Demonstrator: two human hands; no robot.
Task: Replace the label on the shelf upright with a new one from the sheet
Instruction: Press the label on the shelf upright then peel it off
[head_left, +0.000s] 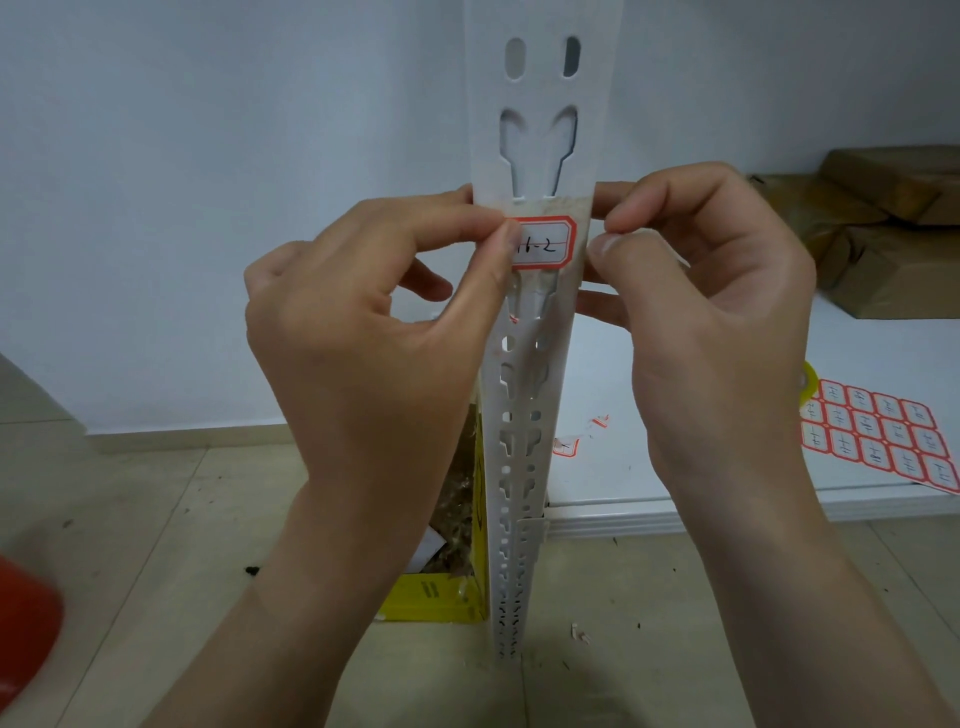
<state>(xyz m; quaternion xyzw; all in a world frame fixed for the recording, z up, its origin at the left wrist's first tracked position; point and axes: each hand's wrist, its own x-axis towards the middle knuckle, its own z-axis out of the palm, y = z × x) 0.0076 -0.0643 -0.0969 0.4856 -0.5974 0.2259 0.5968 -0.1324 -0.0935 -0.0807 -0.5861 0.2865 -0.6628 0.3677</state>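
A white slotted shelf upright (540, 130) rises through the middle of the view. A red-bordered white label (545, 243) with handwritten marks sits on its face. My left hand (374, 332) pinches the label's left edge between thumb and forefinger. My right hand (696, 312) is at the upright's right edge beside the label, thumb and forefinger pressed together; whether they touch the label I cannot tell. The sheet of red-bordered labels (883, 434) lies on the low white shelf (727, 499) at the right.
Torn label scraps (566, 447) lie on the white shelf near the upright. Brown wrapped parcels (883, 228) are stacked at the back right. A yellow box (441, 597) with debris stands behind the upright on the tiled floor. A red object (26, 623) is at the left edge.
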